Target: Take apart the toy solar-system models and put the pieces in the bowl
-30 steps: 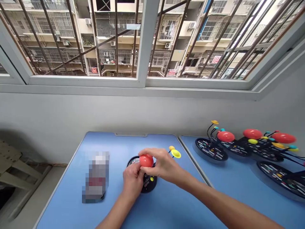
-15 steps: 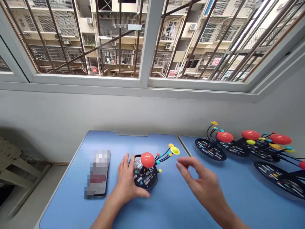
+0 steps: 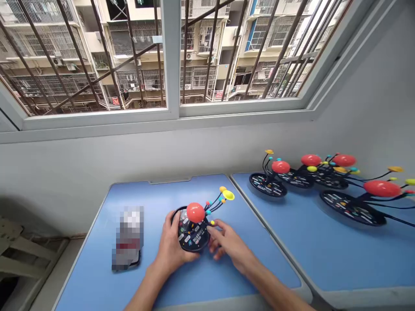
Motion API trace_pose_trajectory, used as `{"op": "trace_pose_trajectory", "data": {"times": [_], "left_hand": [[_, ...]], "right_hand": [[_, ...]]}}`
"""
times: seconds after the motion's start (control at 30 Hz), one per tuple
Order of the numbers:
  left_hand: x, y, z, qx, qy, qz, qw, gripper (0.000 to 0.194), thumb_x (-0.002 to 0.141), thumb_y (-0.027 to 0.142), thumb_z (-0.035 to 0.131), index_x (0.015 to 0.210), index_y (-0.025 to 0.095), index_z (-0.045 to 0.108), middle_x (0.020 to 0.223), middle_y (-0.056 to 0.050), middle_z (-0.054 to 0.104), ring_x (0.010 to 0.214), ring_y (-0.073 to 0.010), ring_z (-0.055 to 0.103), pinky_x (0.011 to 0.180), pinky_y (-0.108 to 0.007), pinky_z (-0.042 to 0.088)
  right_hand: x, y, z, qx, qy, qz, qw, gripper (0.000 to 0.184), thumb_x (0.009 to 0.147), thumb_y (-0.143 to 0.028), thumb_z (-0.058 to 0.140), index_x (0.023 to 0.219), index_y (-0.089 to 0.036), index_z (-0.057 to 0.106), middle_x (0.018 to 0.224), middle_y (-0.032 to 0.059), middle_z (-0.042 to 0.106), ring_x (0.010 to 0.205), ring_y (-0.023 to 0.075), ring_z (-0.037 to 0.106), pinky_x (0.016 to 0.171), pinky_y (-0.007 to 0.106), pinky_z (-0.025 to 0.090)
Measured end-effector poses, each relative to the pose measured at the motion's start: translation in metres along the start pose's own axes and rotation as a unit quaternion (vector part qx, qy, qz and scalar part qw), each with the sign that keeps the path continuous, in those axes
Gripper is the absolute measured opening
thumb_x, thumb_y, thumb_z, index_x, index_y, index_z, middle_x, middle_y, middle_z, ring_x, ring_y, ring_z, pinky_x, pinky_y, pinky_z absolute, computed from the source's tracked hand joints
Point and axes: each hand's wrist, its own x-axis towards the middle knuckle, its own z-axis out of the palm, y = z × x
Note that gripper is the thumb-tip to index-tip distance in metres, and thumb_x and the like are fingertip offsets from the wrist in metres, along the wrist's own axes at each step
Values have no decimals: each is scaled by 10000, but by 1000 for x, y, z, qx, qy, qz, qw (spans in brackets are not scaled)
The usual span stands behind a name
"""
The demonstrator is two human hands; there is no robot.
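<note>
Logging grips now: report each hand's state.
Left hand: cupped on the round black plastic disc base, holding it.
Right hand: fingers against that base, grip unclear.

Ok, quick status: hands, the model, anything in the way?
Left hand gripping the black base of the planet model from the left. Right hand with fingers against the base's right edge. Blurred flat object on the blue desk, left of the left hand, apart.

Pretty sure the red ball (image 3: 195, 212) on this model is glossy plastic, and the yellow disc (image 3: 228, 195) has that same shiny look. The black base (image 3: 191, 233) looks like smooth plastic too. The blue desktop (image 3: 87, 276) is smooth with a soft sheen, probably laminate. The white window frame (image 3: 170, 52) looks painted and smooth, and the window bars (image 3: 285, 47) look like brownish metal.
</note>
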Motion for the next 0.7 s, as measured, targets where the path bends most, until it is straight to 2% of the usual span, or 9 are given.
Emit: {"op": "trace_pose_trajectory", "data": {"times": [0.1,0.23,0.3,0.37,0.43,0.5,0.57,0.63,0.7], "left_hand": [[-3,-2,9,14,5,5,1000,1140,382,213,740,1363,126,165,1335,-170,243,1257,-344,280,1047,-466,274],[-6,-4,10,-9,22,10,1000,1256,398,216,764,1399,169,6,1346,-182,292,1255,-373,289,1032,-519,267],[-7,-1,5,-64,22,0,998,1329,407,275,803,1397,209,-82,1375,-176,289,1263,-363,299,1041,-521,254],[-7,5,-3,-144,16,-7,989,1370,431,379,812,1380,247,-167,1434,-161,219,1293,-333,278,1060,-499,236],[-9,12,-11,-216,6,-12,976,1375,442,456,798,1376,235,-187,1471,-152,135,1321,-306,237,1080,-463,214],[-12,19,-17,-261,-15,-16,965,1344,428,465,797,1398,179,-88,1458,-160,185,1317,-301,250,1089,-431,207],[-17,25,-20,-273,-30,-7,962,1236,406,404,809,1390,149,106,1395,-150,323,1274,-307,328,1080,-415,240],[-24,30,-19,-246,-22,14,969,1089,388,300,805,1330,167,276,1306,-113,433,1198,-305,419,1047,-404,307],[-31,32,-14,-195,11,36,980,971,386,219,772,1267,183,365,1238,-91,477,1131,-297,466,1006,-390,359]], "right_hand": [[6,1,-4,-27,5,-18,999,371,626,-469,608,787,-220,384,392,-110,484,283,66,392,262,144,283],[9,-8,-5,-49,-9,-37,998,315,631,-398,588,744,-223,352,323,-123,438,236,32,261,257,133,147],[6,-16,-5,-50,-21,-43,998,294,646,-401,558,737,-224,341,327,-124,432,240,24,224,272,138,132],[0,-26,-5,-49,-30,-43,997,296,653,-422,540,739,-225,337,343,-122,434,246,21,198,285,148,124],[-8,-34,-7,-52,-38,-40,997,304,660,-437,537,767,-220,353,360,-117,441,261,20,179,303,155,116],[-18,-39,-11,-58,-37,-30,997,313,676,-440,539,819,-210,381,374,-114,442,286,26,185,330,159,113],[-28,-39,-14,-66,-31,-13,997,330,684,-445,554,854,-207,402,395,-114,430,316,36,217,355,164,119],[-35,-34,-17,-67,-35,6,997,340,667,-450,588,842,-213,417,424,-113,417,344,43,246,373,170,128],[-37,-29,-19,-62,-44,23,997,328,647,-440,611,801,-219,423,440,-111,405,358,45,246,384,177,134]]}}
